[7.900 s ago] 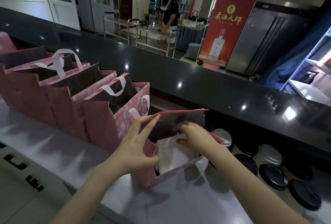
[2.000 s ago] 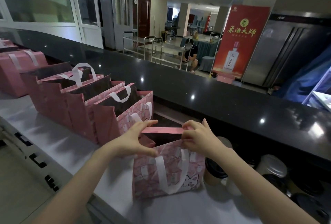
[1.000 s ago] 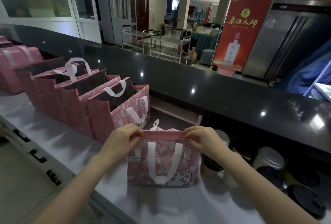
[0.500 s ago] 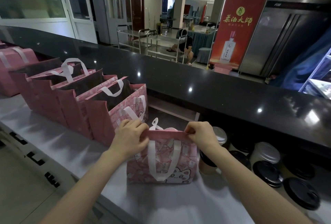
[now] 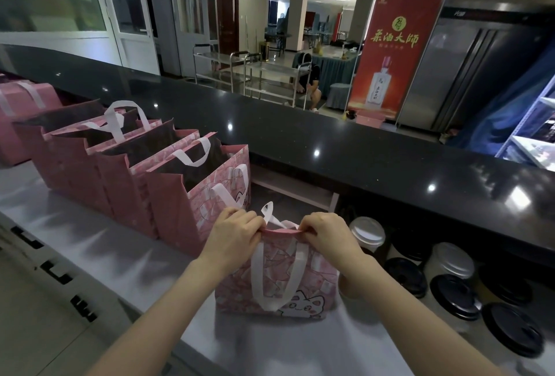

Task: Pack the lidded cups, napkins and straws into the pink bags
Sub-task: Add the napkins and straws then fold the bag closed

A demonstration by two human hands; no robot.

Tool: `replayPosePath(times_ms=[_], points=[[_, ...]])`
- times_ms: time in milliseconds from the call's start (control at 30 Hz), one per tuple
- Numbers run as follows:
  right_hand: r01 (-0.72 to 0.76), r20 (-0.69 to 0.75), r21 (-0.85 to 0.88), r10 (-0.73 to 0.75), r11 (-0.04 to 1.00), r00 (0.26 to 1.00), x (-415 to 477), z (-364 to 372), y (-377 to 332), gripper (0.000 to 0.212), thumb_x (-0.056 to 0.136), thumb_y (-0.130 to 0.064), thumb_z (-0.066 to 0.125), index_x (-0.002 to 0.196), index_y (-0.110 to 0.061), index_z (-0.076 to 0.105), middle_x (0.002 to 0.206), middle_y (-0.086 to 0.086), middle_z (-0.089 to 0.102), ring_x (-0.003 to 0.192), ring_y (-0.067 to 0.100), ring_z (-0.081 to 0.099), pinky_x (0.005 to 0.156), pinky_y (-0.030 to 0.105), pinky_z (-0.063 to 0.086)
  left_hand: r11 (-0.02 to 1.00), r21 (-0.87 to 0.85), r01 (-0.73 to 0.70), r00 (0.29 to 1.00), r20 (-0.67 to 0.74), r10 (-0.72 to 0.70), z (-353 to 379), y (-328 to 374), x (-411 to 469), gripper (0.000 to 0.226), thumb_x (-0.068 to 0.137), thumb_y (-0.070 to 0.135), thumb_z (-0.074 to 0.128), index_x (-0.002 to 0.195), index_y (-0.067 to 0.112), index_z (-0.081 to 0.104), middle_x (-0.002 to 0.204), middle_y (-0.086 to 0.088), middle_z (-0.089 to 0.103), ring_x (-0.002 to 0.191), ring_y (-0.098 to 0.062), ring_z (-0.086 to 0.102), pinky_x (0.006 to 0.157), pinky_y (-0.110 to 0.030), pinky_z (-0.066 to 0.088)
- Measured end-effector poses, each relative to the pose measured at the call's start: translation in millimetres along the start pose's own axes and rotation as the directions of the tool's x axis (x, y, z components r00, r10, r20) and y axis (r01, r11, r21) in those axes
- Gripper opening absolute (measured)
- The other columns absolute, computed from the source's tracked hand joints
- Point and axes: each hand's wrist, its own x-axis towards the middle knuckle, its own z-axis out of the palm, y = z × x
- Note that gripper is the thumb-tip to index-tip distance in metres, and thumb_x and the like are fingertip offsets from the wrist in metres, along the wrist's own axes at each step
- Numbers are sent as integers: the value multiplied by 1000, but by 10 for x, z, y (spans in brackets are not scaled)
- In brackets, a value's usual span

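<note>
The left hand and right hand pinched shut the mouth of a pink cat-printed fabric bag on the pale counter, so it looked packed. Four open pink bags beside it, two white-lidded cups and at least three black-lidded cups apparently remained; no napkins or straws showed.

Both arms are stretched forward from the lower edge of the view, the bare forearms angled inward so that the hands are brought close together. The left hand is held knuckles up, its fingers curled down over the top edge of the pink bag, which is gripped under the fingertips. The right hand is set likewise, just beside the left fingers, curled over the same edge. Both wrists are held fairly straight.
</note>
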Motion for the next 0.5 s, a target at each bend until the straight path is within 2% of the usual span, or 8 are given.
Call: replayPosePath(times_ms=[67, 167, 267, 367, 500], points=[[25, 1, -38, -25, 999, 1000, -1, -14, -31, 17, 90, -29, 60, 103, -23, 70, 96, -5, 66, 93, 15, 60, 71, 25, 43, 1000, -14, -27, 999, 22, 27, 11, 16, 26, 11, 77, 18, 68, 88, 20, 68, 81, 4, 66, 75, -20, 61, 75, -37, 51], [41, -17, -56, -42, 998, 999, 19, -14, -134, 27, 89, -37, 60, 115, -33, 66, 101, -9, 63, 98, 10, 55, 72, 25, 44, 998, -18, -57, 998, 17, 57, 41, 95, 108, 15, 75, 21, 78, 88, 20, 73, 84, 0, 69, 73, -22, 63, 66, -34, 51], [36, -40, -32, -37, 999, 998, 40, 43, -225, 22, 92, -39, 58, 105, -30, 72, 96, -9, 63, 94, 9, 56, 67, 23, 40, 998, -17, -57, 998, 6, 57, 67, 155, 160, 11, 72, 18, 82, 77, 20, 72, 73, 4, 65, 67, -19, 61, 63, -32, 48], [29, -57, -14, -30, 999, 998, 59, 115, -248, 20, 93, -32, 58, 95, -20, 74, 90, -5, 64, 89, 13, 59, 73, 29, 46, 999, -39, -21, 1000, -16, 20, 106, 142, 142, 9, 75, 16, 79, 75, 20, 71, 70, 5, 64, 66, -18, 61, 65, -34, 48], [111, -50, -51, -113, 993, 992, 70, 75, -238, 19, 91, -31, 61, 101, -19, 73, 94, -3, 68, 88, 16, 60, 78, 32, 46, 997, -81, -16, 1000, -23, 14, 63, 58, 115, 8, 77, 23, 80, 80, 21, 72, 73, 6, 66, 69, -18, 63, 72, -36, 49]])
